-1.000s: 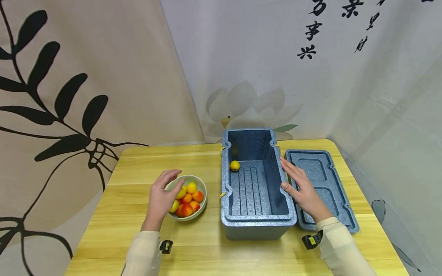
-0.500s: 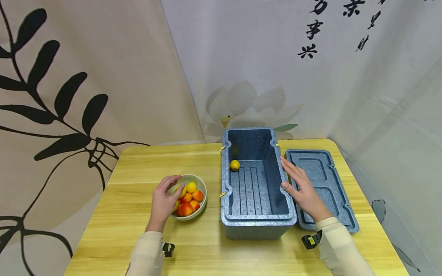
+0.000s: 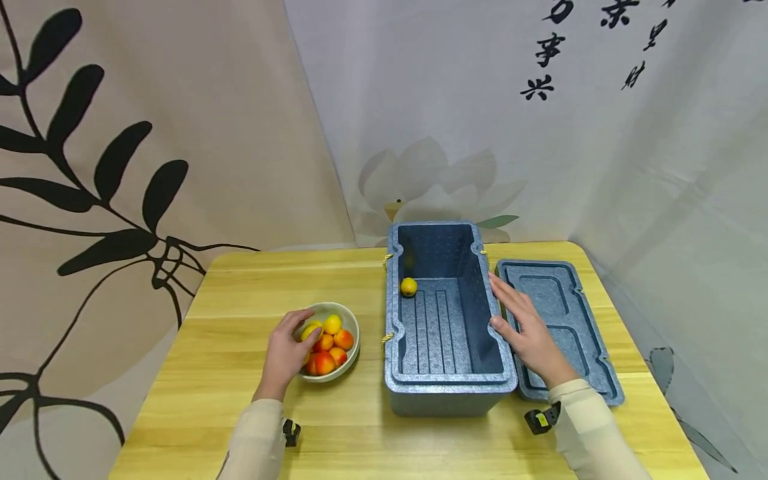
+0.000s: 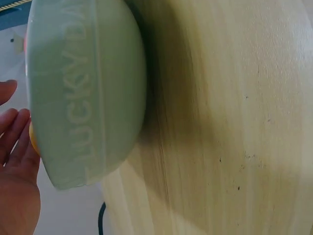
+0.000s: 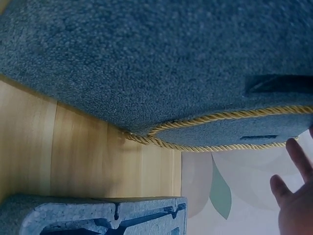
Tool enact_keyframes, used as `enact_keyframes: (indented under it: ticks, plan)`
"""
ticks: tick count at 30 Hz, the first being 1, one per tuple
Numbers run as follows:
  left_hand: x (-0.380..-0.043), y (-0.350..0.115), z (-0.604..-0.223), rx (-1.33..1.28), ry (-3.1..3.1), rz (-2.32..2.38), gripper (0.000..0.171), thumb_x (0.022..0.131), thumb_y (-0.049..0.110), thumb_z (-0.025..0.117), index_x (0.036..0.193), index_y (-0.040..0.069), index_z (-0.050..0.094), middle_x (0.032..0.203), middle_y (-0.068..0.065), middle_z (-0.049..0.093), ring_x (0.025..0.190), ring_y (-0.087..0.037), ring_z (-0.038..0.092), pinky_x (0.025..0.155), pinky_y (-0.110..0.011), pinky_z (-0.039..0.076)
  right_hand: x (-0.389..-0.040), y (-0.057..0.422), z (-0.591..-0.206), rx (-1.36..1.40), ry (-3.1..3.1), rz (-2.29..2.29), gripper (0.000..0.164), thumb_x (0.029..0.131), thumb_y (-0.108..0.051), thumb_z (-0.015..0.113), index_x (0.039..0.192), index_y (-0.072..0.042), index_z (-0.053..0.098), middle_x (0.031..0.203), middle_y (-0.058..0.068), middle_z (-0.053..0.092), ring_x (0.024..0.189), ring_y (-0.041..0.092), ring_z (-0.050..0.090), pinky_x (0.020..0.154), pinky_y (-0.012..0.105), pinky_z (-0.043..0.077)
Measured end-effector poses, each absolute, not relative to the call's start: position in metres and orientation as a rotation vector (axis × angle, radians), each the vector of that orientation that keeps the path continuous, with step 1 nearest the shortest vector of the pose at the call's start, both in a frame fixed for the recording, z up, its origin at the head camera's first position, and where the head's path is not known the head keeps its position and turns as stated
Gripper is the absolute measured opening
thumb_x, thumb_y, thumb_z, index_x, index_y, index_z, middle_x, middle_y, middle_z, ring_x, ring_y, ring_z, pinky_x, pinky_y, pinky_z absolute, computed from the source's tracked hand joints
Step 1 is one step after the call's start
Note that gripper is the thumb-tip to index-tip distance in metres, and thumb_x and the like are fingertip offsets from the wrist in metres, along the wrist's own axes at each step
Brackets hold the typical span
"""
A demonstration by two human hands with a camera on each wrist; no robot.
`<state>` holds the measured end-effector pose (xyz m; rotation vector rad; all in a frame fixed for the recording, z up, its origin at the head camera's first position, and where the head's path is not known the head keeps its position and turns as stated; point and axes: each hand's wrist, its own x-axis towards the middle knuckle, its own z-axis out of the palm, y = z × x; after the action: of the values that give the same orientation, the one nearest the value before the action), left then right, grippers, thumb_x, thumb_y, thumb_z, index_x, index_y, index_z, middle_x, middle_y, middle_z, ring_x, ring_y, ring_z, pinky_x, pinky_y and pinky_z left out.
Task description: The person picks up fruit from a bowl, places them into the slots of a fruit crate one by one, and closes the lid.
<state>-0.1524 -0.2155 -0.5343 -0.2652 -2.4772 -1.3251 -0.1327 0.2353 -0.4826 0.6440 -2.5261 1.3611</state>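
Observation:
My left hand point(image 3: 287, 350) is at the left side of a pale green bowl point(image 3: 357, 353), thumb and fingers curved and apart over a yellow fruit point(image 3: 311, 330). Whether the fingertips touch that fruit is hard to tell. In the left wrist view the fingers point(image 4: 22, 142) reach past the rim of the bowl point(image 4: 88, 112). Red-orange fruits point(image 3: 325, 363) and another yellow fruit point(image 3: 333, 325) lie in it. My right hand point(image 3: 531, 337), fingers extended, rests at the right rim of a blue-grey foam box point(image 3: 450, 388). Inside the box, by its left wall, lies one yellow fruit point(image 3: 409, 287).
A matching lid point(image 3: 558, 313) lies on the wooden table point(image 3: 240, 293) right of the box. Yellow rope handles point(image 5: 220, 116) hang on the box's sides. Behind the table hangs a printed cloth point(image 3: 432, 87).
My left hand has moved slightly right and lowered over the bowl, its fingers closer around the yellow fruit. My right hand stays at the box rim.

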Motion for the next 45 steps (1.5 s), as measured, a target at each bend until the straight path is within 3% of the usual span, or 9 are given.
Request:
enact_keyframes:
  ticks: [10, 21, 30, 45]
  plan:
    - [-0.156, -0.218, -0.54, -0.18, -2.611, -1.346, 0.039, 0.083, 0.0, 0.078, 0.119, -0.007, 0.064, 0.114, -0.021, 0.061, 0.109, -0.037, 0.06, 0.097, -0.044, 0.05, -0.132, 0.236, -0.481, 0.653, -2.514, 1.367, 0.061, 0.1, -0.013, 0.058, 0.155, -0.017, 0.032, 0.16, -0.002, 0.024, 0.144, 0.03, 0.021, 0.109, 0.066, 0.017]
    - [-0.154, -0.22, -0.538, -0.161, -2.699, -1.299, 0.042, 0.083, 0.0, 0.077, 0.121, -0.007, 0.063, 0.12, -0.019, 0.06, 0.113, -0.035, 0.058, 0.098, -0.048, 0.048, -0.133, 0.235, -0.482, 0.652, -2.499, 1.374, 0.06, 0.1, -0.013, 0.057, 0.155, -0.016, 0.033, 0.16, -0.001, 0.025, 0.146, 0.019, 0.019, 0.113, 0.061, 0.01]
    - [-0.155, -0.224, -0.54, -0.177, -2.786, -1.218, 0.037, 0.083, 0.003, 0.078, 0.117, -0.004, 0.066, 0.12, -0.017, 0.061, 0.11, -0.034, 0.059, 0.094, -0.048, 0.051, -0.133, 0.235, -0.483, 0.645, -2.501, 1.38, 0.061, 0.099, -0.012, 0.058, 0.155, -0.016, 0.033, 0.16, -0.001, 0.025, 0.144, 0.025, 0.021, 0.11, 0.064, 0.017]
    - [-0.153, -0.226, -0.541, -0.166, -2.73, -1.266, 0.034, 0.085, 0.004, 0.077, 0.116, -0.003, 0.068, 0.116, -0.016, 0.063, 0.107, -0.032, 0.06, 0.091, -0.046, 0.053, -0.132, 0.235, -0.483, 0.639, -2.501, 1.398, 0.062, 0.099, -0.01, 0.059, 0.155, -0.018, 0.033, 0.16, -0.002, 0.025, 0.143, 0.03, 0.022, 0.109, 0.065, 0.017]
